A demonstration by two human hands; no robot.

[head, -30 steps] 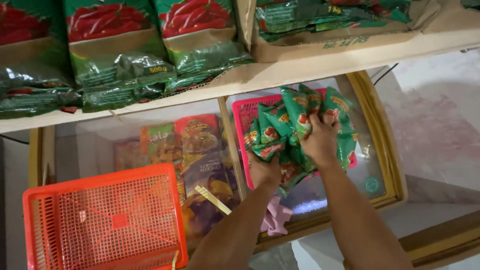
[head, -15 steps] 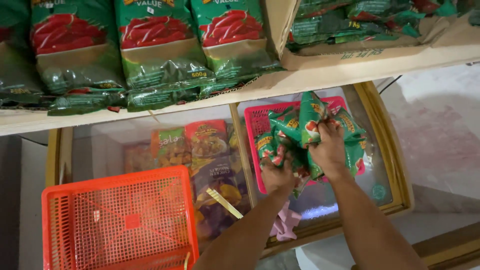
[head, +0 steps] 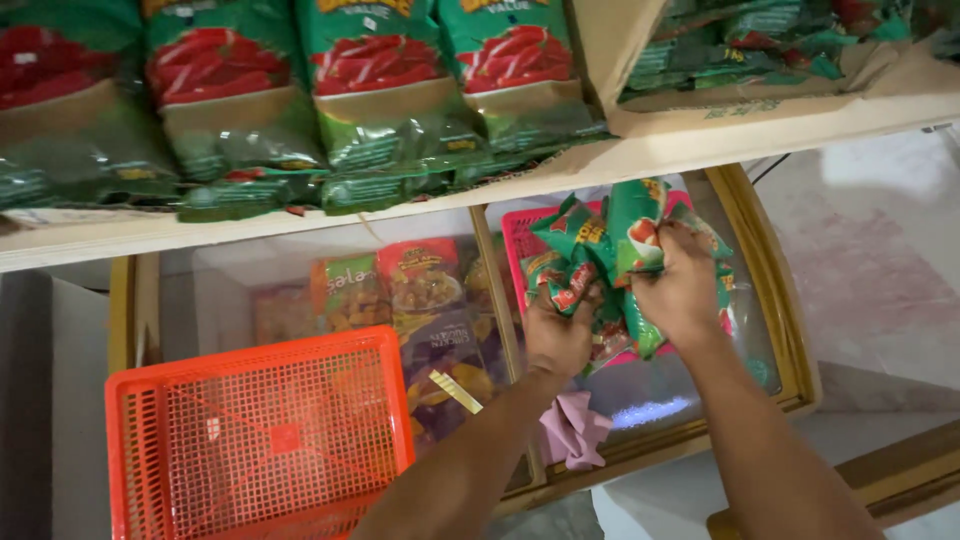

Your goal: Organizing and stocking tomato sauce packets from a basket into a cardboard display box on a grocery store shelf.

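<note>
1. At the near left, an orange plastic basket [head: 260,440] with a mesh floor rests on the glass top of a chest freezer [head: 780,330] with a wooden-coloured frame.
2. Above it, across the far left and middle, a wooden shelf [head: 300,215] carries a row of large green bags with red pictures [head: 380,90], which overhang the shelf edge and hide the far part of the freezer.
3. Under the glass, just right of the basket, lie frozen food packs [head: 420,290] in orange, red and purple.
4. The left hand [head: 560,335] is closed around the lower part of a bunch of small green sachets [head: 600,250], fingers curled tight on them.
5. A pink cloth [head: 572,430] lies on the freezer frame just near of the left wrist.
6. The bunch of sachets is held above the right-hand glass pane, over a pink tray [head: 520,235] seen through the glass.
7. The right hand [head: 680,290] grips the upper right of the same bunch, fingers wrapped over it and touching the left hand's share.
8. At the far right, a cardboard box [head: 640,110] on the shelf holds more green packets [head: 760,40].
9. Right of the freezer lies pale tiled floor [head: 880,260].
</note>
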